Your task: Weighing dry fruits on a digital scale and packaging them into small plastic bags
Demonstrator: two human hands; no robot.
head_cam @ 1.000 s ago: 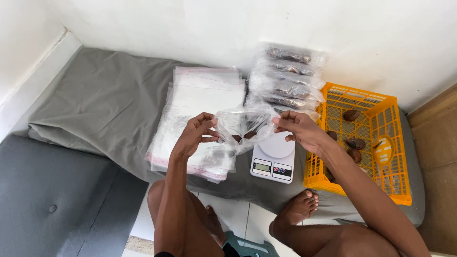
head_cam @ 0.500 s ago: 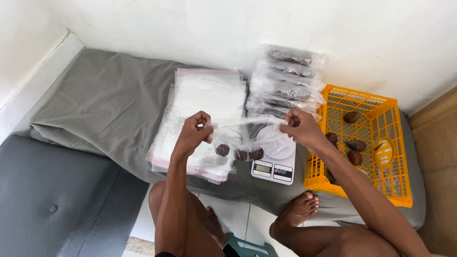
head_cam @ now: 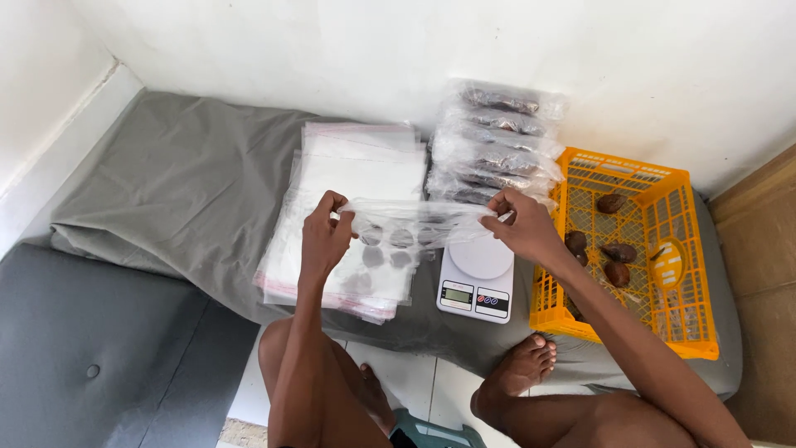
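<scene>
I hold a clear plastic bag [head_cam: 414, 226] stretched flat between both hands, with several dark round pieces showing inside it. My left hand [head_cam: 325, 235] pinches its left end and my right hand [head_cam: 522, 226] pinches its right end. The bag hangs above the edge of a stack of empty clear bags [head_cam: 352, 217] and just left of a small white kitchen scale [head_cam: 476, 278].
A pile of filled bags [head_cam: 497, 141] lies against the white wall. An orange plastic crate [head_cam: 655, 249] with a few dark pieces sits to the right. Everything rests on a grey cloth [head_cam: 182, 182]. My bare legs and feet are below.
The bag went from crumpled over the scale to pulled taut and level between my hands. My left hand moved left and up; the dark pieces spread out inside.
</scene>
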